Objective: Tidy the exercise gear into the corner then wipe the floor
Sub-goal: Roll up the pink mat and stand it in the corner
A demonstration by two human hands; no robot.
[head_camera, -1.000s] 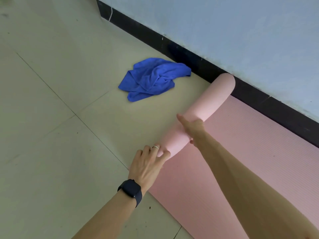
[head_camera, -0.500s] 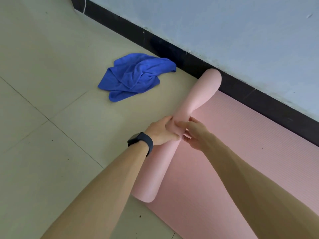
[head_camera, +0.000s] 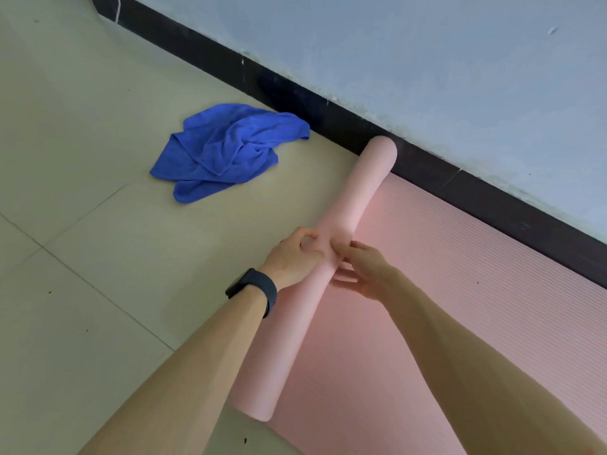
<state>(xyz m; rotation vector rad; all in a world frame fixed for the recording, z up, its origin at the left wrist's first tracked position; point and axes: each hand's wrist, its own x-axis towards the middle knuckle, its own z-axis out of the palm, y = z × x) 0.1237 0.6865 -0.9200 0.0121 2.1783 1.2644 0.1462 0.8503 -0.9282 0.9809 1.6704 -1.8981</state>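
Along the black skirting board (head_camera: pixel 328 116), the pink yoga mat (head_camera: pixel 460 307) lies partly rolled, its roll (head_camera: pixel 345 205) sagging mid-length. Left hand (head_camera: pixel 292 257) and right hand (head_camera: pixel 364 267) pinch that middle; spreading them apart would likely roll it evenly.

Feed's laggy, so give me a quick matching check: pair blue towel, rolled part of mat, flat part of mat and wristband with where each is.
Things:
1. blue towel
2. rolled part of mat
3. flat part of mat
4. wristband

Places:
A. left wrist
B. spread along the wall base
C. crumpled on bare tile
D. pinched by both hands

Pairs: 1-C, 2-D, 3-B, 4-A
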